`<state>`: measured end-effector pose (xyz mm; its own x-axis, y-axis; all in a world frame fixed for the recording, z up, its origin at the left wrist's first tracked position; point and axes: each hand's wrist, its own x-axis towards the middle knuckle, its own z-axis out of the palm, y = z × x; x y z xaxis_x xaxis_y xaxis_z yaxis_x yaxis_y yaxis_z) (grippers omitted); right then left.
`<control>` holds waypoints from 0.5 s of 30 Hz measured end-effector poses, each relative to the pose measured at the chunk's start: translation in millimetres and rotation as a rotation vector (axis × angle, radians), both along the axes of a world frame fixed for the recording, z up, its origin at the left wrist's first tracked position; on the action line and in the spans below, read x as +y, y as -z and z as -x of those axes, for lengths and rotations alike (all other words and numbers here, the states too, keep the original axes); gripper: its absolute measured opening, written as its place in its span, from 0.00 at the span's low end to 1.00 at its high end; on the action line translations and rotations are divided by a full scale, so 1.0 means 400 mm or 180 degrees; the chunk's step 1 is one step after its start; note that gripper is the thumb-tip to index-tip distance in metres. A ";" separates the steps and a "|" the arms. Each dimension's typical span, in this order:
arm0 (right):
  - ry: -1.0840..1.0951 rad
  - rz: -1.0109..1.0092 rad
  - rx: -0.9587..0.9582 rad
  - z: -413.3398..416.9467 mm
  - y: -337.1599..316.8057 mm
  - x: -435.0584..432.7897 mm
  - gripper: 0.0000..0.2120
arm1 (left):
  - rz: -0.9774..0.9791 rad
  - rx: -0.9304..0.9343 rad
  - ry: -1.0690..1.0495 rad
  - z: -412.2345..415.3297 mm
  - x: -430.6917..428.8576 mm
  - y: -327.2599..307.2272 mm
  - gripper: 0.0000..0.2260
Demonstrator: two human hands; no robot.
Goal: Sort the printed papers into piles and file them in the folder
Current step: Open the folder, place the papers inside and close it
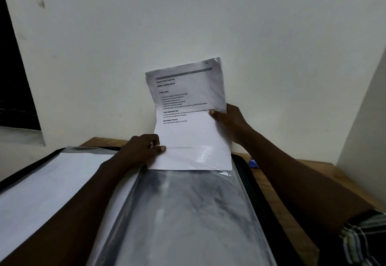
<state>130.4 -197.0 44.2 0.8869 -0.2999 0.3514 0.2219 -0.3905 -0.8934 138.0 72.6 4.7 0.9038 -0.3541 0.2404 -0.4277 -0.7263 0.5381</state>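
Observation:
A printed paper [188, 107] with black headings stands almost upright in front of the wall, its lower edge inside the mouth of a clear plastic sleeve [183, 213] of the open black folder [250, 182]. My right hand [229, 123] pinches the sheet's right edge halfway up. My left hand [142, 151] grips the sleeve's top edge and the sheet's lower left corner. White pages [41, 182] fill the folder's left side under my left forearm.
The folder lies on a wooden table [292, 182] pushed against a white wall. A small blue object [253, 163] peeks out by the folder's right edge. A dark window opening [12, 77] is at the far left.

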 end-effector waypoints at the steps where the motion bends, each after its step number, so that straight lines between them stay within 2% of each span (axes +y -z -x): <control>1: -0.0026 0.0029 0.0030 -0.002 -0.003 0.001 0.16 | -0.0141 0.0012 -0.0049 -0.004 0.002 0.000 0.14; 5: -0.0342 -0.0049 0.0169 0.002 -0.030 0.012 0.14 | -0.0454 -0.0073 -0.0261 -0.019 0.006 0.013 0.15; 9: -0.0585 -0.0166 0.0520 0.003 -0.073 0.023 0.03 | -0.0283 -0.0358 -0.0218 -0.024 0.006 0.027 0.16; 12: -0.0600 -0.0025 0.1057 0.011 -0.074 0.013 0.14 | -0.0499 -0.0367 -0.0429 -0.005 -0.006 0.032 0.09; 15: -0.0513 0.0013 0.1092 0.021 -0.061 0.006 0.15 | -0.0732 -0.0359 -0.0218 0.033 -0.047 0.016 0.11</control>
<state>122.1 -194.5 68.4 0.9889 -0.1462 0.0265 -0.0312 -0.3787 -0.9250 124.9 53.7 -1.5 0.8996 -0.3500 0.2613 -0.4213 -0.8533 0.3073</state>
